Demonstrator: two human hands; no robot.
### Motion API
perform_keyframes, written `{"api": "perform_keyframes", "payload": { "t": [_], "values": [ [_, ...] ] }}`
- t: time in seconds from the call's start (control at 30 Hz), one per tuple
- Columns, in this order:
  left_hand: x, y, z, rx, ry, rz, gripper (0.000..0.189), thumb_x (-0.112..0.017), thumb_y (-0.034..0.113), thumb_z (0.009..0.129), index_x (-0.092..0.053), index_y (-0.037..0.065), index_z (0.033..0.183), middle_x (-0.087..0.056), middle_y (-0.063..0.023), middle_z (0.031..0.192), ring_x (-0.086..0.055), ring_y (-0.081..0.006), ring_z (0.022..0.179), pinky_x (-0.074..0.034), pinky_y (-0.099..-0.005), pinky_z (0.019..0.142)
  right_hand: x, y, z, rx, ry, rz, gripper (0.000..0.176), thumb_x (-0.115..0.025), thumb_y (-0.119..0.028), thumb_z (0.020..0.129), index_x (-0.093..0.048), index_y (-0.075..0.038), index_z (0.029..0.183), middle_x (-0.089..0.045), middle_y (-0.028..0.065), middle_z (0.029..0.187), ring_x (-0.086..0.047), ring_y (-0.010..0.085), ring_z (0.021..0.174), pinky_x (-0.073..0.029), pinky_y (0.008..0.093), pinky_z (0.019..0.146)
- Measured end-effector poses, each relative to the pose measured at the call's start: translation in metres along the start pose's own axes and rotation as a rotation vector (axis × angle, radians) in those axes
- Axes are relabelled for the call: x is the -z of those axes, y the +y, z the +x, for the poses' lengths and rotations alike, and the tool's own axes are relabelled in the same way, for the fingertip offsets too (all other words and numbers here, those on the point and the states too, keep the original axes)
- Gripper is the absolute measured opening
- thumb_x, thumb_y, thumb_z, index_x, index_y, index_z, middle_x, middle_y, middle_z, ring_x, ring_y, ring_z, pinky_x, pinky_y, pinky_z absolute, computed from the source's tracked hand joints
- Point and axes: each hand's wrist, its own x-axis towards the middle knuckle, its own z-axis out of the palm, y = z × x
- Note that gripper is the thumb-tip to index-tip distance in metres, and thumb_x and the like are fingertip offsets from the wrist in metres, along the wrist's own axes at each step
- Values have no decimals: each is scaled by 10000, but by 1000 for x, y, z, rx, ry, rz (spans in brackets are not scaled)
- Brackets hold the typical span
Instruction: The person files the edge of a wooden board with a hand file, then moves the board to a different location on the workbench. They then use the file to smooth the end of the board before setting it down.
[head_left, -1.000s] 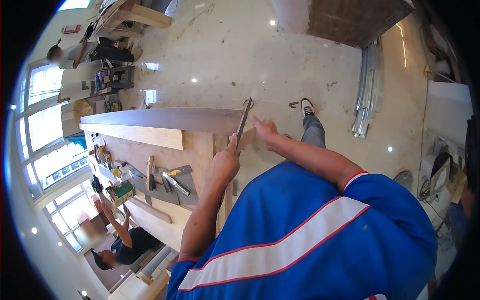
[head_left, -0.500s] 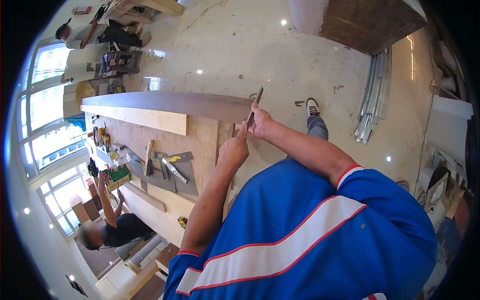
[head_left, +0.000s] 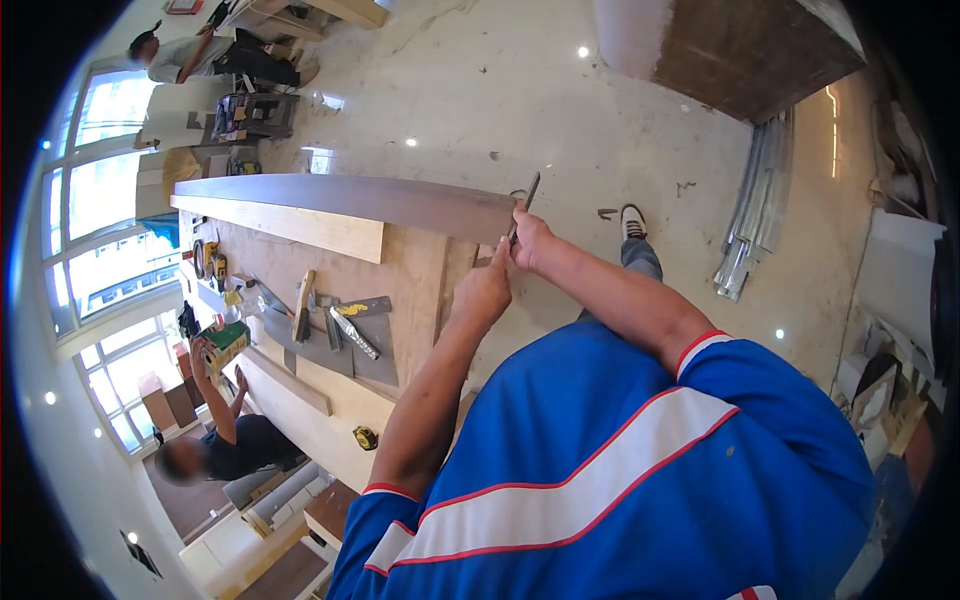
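A long grey-brown board (head_left: 350,197) lies along the bench's far edge, and both my hands are at its near right end. My right hand (head_left: 530,240) is closed round a thin dark bar that looks like a file (head_left: 533,190), held crosswise against the board's end face. Its tip sticks out past my fingers. My left hand (head_left: 483,292) has its index finger stretched onto the lower end of the file, with the other fingers curled. How firmly the left fingers grip it is partly hidden.
On the workbench (head_left: 415,290) lie a pale wood strip (head_left: 300,228), a hand saw (head_left: 365,307), a wooden-handled tool (head_left: 303,300) and a tape measure (head_left: 365,437). A person (head_left: 235,440) handles a green box (head_left: 225,342) across the bench. Metal profiles (head_left: 755,210) lie on the floor.
The camera view has shifted slightly, so the scene sits a little further right. My hands and the file stay at the board's end with little visible change.
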Motion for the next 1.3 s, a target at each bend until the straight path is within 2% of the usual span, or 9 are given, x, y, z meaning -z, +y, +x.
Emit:
{"api": "perform_keyframes", "payload": {
  "t": [0.23, 0.5, 0.6, 0.7, 0.9, 1.1, 1.17, 1.23, 1.3],
  "values": [
    [21, -10, -26, -91, -2, 72, 669, -485, 80, 898, -365, 149, 1552, -693, -292, 865, -692, -455, 830, -521, -572, 766, -6, -10, -31, 0, -84, 30, 470, -368, -489, 1087, -550, -124, 1321, -630, 65, 1296, -609, 232, 1191, -525, 460, 902],
    [28, 1, -23, -72, -62, 126, 643, -473, 109, 917, -369, 161, 1549, -697, -281, 874, -683, -458, 817, -509, -577, 763, -8, -8, -42, 22, -115, 22, 538, -366, -539, 1071, -525, -118, 1365, -603, 88, 1345, -585, 262, 1236, -459, 535, 1029],
    [23, 1, -16, -62, -50, 117, 669, -476, 89, 903, -353, 151, 1558, -702, -275, 877, -689, -450, 831, -514, -569, 782, 1, -8, -29, -26, -164, -30, 540, -380, -549, 1064, -533, -123, 1359, -616, 89, 1323, -578, 255, 1238, -432, 509, 1063],
    [32, -1, -34, -47, -58, 105, 668, -473, 83, 908, -350, 152, 1560, -700, -278, 866, -686, -453, 816, -514, -566, 771, 10, -14, -35, 14, -211, -133, 501, -383, -534, 1068, -557, -144, 1329, -629, 62, 1287, -565, 230, 1215, -459, 442, 935],
    [42, -8, -58, -28, -67, 104, 671, -462, 62, 909, -348, 158, 1563, -685, -286, 811, -682, -458, 769, -510, -572, 728, 29, -21, -19, 281, -61, -535, 538, -370, -534, 1064, -547, -128, 1370, -647, 69, 1222, -537, 237, 1246, -370, 412, 1090],
    [39, -8, -39, -35, -75, 82, 618, -472, 117, 944, -365, 157, 1551, -684, -284, 830, -670, -472, 780, -498, -590, 734, 25, -9, -9, 472, -1, -685, 895, -456, -580, 1019, -107, 2, 1602, -264, 216, 1632, -302, 323, 1492, -248, 413, 1214],
    [36, -5, -30, -34, -69, 53, 601, -481, 135, 953, -374, 149, 1545, -684, -293, 863, -664, -481, 804, -492, -597, 750, 21, -34, -36, 231, -135, -684, 953, -446, -593, 1016, 15, 8, 1594, -159, 211, 1667, -198, 313, 1533, -200, 399, 1231],
    [26, -7, -16, -51, -48, 42, 592, -480, 138, 957, -380, 145, 1541, -680, -304, 881, -662, -487, 823, -490, -598, 756, 24, -51, -28, 145, -184, -669, 965, -434, -604, 1015, 36, 9, 1595, -158, 206, 1669, -192, 307, 1536, -193, 397, 1232],
    [18, -13, -14, -78, -23, 37, 577, -466, 157, 977, -371, 178, 1545, -689, -293, 887, -669, -482, 823, -491, -602, 763, 41, -40, 7, 191, -154, -659, 911, -425, -611, 1016, -72, 3, 1589, -265, 196, 1624, -284, 299, 1486, -231, 404, 1213]
  ]
}}
